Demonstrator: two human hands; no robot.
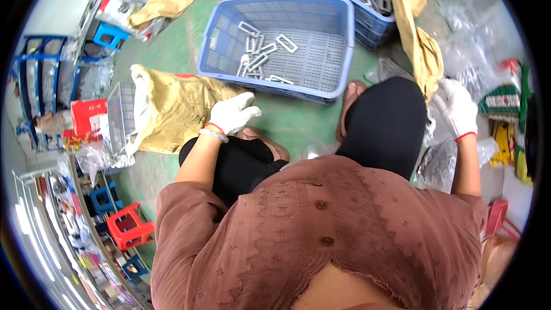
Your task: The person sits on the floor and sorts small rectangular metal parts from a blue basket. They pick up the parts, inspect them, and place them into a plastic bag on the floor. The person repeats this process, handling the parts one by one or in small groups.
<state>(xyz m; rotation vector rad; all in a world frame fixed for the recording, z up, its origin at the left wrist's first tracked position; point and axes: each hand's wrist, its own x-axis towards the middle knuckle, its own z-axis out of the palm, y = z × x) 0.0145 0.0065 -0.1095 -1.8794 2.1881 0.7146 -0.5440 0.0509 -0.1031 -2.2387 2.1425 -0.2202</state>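
Note:
My left hand [234, 113], in a white glove, hangs over my left knee with its fingers apart and nothing in them. Beside it lies a crumpled yellow woven sack [178, 106], its mouth folded out toward the left. On the other side of me, my right hand [457, 108], also gloved in white, is open beside the lower end of another yellow sack [426, 60]; whether the fingertips touch it I cannot tell. In front of me a blue plastic crate [278, 87] holds several grey metal rectangular frames [286, 43], mostly heaped on its left side.
A second blue crate [374, 24], full of similar metal parts, stands behind on the right. Clear plastic bags [468, 63] lie at the right. A grey crate [120, 116], a red stool [130, 225] and shelving are on the left. My feet are on the green floor [307, 120].

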